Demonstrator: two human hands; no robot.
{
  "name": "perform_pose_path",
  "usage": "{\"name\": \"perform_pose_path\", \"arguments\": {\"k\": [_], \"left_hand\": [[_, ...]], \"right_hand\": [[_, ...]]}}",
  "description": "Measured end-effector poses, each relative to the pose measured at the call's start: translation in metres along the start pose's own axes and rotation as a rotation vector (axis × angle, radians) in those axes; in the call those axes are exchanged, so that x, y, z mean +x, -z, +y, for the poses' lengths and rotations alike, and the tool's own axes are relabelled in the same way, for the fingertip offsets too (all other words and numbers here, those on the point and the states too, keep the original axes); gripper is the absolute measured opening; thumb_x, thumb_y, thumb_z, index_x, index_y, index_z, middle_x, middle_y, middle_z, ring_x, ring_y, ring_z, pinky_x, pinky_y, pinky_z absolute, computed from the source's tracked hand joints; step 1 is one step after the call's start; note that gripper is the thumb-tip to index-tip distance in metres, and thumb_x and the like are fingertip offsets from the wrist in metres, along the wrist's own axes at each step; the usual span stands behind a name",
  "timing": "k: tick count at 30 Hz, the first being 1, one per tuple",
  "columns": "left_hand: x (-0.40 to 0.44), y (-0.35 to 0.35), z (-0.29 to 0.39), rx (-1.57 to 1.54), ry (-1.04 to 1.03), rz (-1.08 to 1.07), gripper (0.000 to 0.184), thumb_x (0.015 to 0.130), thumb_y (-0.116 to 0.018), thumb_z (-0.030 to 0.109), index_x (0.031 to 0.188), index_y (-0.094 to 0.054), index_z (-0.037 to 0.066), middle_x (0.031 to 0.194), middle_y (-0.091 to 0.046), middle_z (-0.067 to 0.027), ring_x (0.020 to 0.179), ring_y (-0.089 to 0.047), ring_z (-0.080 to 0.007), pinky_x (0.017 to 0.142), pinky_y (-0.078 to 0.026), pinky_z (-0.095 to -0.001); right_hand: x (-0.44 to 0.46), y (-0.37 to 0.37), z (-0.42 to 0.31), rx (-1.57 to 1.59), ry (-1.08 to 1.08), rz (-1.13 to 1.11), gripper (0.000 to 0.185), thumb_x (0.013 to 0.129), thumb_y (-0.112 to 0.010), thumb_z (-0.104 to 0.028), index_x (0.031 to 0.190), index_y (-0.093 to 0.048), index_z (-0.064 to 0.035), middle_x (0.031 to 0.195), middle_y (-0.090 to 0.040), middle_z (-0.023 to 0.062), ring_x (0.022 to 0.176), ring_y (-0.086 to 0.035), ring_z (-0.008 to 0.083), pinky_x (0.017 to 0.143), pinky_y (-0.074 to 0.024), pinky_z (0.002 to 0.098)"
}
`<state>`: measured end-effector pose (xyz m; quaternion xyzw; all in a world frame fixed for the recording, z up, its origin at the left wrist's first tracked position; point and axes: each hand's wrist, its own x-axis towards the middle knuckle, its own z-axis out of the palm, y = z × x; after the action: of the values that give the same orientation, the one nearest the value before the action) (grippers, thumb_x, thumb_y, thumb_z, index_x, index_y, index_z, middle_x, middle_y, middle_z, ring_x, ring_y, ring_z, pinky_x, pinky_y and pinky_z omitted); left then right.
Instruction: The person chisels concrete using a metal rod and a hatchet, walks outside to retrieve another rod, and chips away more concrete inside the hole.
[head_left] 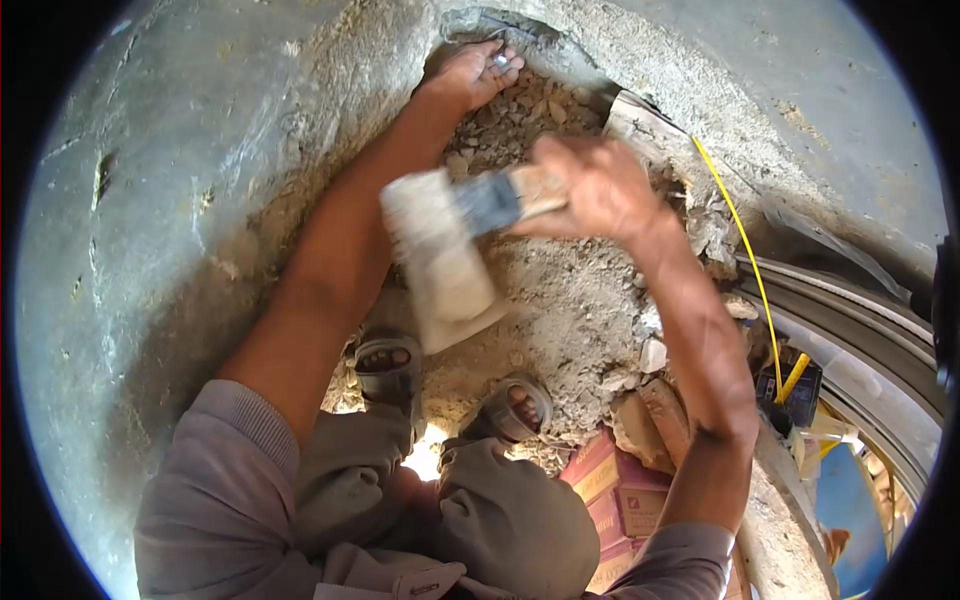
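Observation:
My right hand [600, 190] is wrapped round the short wooden handle of a hatchet [445, 265], which is smeared by motion. Dark tape binds the handle near the broad, dusty head, and the flared edge points down toward my feet. Up at the hollow in the wall, my left hand [480, 75] is closed round a metal chisel [501, 61]. Only the chisel's shiny end shows between the fingers; the rest is hidden. Broken rubble [535, 110] lies in the hollow just below that hand.
Grey plastered wall [150, 220] curves round the left and top. A yellow cable [740, 225] hangs at the right beside metal rails [840, 300]. Red-purple boxes [620, 490] and loose stones [645, 425] lie lower right. My sandalled feet [520, 408] stand on dusty debris.

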<state>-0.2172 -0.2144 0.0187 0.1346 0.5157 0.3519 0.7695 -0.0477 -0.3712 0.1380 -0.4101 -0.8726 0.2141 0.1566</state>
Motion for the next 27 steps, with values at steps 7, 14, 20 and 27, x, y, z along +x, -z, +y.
{"name": "perform_pose_path", "arguments": {"k": [7,14,20,27], "left_hand": [[-0.001,-0.004,-0.002,-0.086,-0.036,0.037,0.018,0.094,-0.047,0.017,0.094,-0.055,0.001,0.083,-0.059,-0.0095,0.078,-0.058,-0.0227,0.068,-0.052,-0.0343],[0.007,0.005,0.006,-0.045,0.067,-0.042,0.017,0.094,-0.048,0.016,0.094,-0.055,0.001,0.085,-0.059,-0.0081,0.082,-0.06,-0.024,0.072,-0.053,-0.0361],[-0.004,0.001,0.001,-0.003,0.024,0.005,0.018,0.092,-0.052,0.016,0.103,-0.052,0.002,0.088,-0.059,-0.0064,0.094,-0.06,-0.0238,0.072,-0.052,-0.0351],[-0.011,-0.007,0.005,0.069,0.038,0.042,0.017,0.094,-0.048,0.015,0.105,-0.05,0.002,0.09,-0.061,-0.006,0.1,-0.059,-0.0251,0.088,-0.049,-0.0389]], "right_hand": [[0.002,0.01,0.003,0.136,-0.276,-0.143,0.067,0.079,-0.047,-0.07,0.097,-0.06,-0.0064,0.056,-0.058,0.0051,0.046,-0.057,0.0174,0.044,-0.0499,0.0352],[0.019,0.016,0.031,0.092,-0.814,-0.466,0.066,0.078,-0.053,-0.066,0.101,-0.058,-0.0033,0.056,-0.055,0.0064,0.041,-0.049,0.0127,0.047,-0.0487,0.0286],[0.004,0.03,0.013,-0.16,-0.217,-0.428,0.057,0.081,-0.055,-0.06,0.104,-0.062,-0.0079,0.058,-0.058,0.002,0.05,-0.057,0.011,0.051,-0.0489,0.0289],[0.003,0.044,-0.006,0.029,-0.186,-0.365,0.056,0.079,-0.057,-0.058,0.097,-0.058,-0.0049,0.061,-0.06,0.008,0.046,-0.057,0.0177,0.051,-0.052,0.0349]]}}
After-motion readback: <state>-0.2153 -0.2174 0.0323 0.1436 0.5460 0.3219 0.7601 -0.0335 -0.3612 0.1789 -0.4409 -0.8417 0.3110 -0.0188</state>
